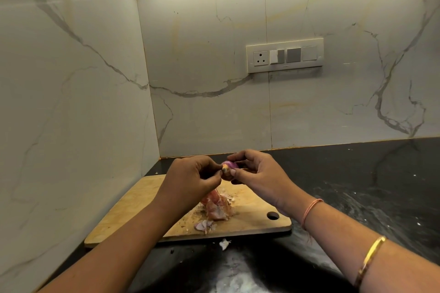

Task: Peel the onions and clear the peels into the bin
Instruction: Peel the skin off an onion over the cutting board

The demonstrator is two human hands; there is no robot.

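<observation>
The peeling is well under way and the clearing has not begun. One small purple onion (229, 166) is held in the air between both grips. The right hand (254, 171) holds it from the right with fingers and thumb curled round it. The left hand (192, 176) closes a narrow pinch, fingertip against thumb, on its yellowish end. The flesh that shows between the two grips is glossy and bare, so I judge this onion nearly skinned, with only the tip or a last strip left to come away. Whether the left pinch has loose skin or the tip itself, I cannot tell.

Directly below the grips, a heap of pinkish, papery peels (215, 207) lies on the wooden cutting board (133, 211). A few paler purple flakes (204, 225) lie on the person's side of that heap. One white scrap (224, 243) lies off the board on the dark bench (357, 185), nearer the person than the grips.

The size of the heap suggests a fair share of the skinning is done. No other onion, peeled or unpeeled, is in view, so how many remain cannot be told. No bin shows anywhere either. What is left, by my reading, is to finish this onion, gather the heap, the flakes and the stray scrap, and carry them to the bin.
</observation>
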